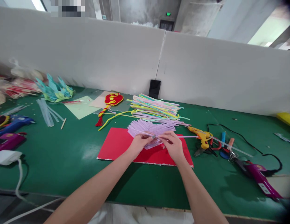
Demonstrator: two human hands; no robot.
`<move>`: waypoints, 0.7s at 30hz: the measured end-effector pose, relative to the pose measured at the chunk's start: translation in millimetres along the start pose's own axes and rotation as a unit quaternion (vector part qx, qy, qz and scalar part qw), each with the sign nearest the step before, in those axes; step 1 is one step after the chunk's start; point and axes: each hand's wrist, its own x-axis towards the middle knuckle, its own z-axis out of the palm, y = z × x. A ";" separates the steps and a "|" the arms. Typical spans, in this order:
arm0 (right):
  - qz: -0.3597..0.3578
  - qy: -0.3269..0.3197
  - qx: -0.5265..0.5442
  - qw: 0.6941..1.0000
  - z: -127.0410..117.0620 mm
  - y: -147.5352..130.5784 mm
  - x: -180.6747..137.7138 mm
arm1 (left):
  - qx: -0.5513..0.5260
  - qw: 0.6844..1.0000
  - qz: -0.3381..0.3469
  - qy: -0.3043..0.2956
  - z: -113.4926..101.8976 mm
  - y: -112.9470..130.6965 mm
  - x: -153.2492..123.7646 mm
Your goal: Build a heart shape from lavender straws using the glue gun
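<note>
A fan of pale lilac strips (149,128) lies on a red sheet (116,146) on the green table. My left hand (141,142) is closed on the lower edge of the fan, fingers pinching a thin lilac strip. My right hand (172,143) pinches the same strip from the right side, fingers pressed together. Both hands rest over the red sheet, touching the fan.
A pile of pastel pipe cleaners (154,107) lies behind the fan. A yellow glue gun (202,137), scissors (206,151) and a purple glue gun (259,175) sit to the right. A red ornament (113,100), glue sticks (46,113) and teal paper (56,90) lie left.
</note>
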 end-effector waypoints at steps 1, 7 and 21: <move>-0.001 -0.001 0.003 1.000 0.0 -0.1 0.0 | 0.005 1.000 0.002 -0.002 -0.2 0.0 -0.1; 0.006 -0.013 0.006 1.000 0.2 -2.3 0.7 | 0.049 0.998 0.028 -0.007 -2.3 -0.5 -0.7; 0.020 0.014 -0.024 0.999 -1.3 -7.0 1.8 | 0.061 0.997 0.052 0.008 -3.2 3.7 -0.6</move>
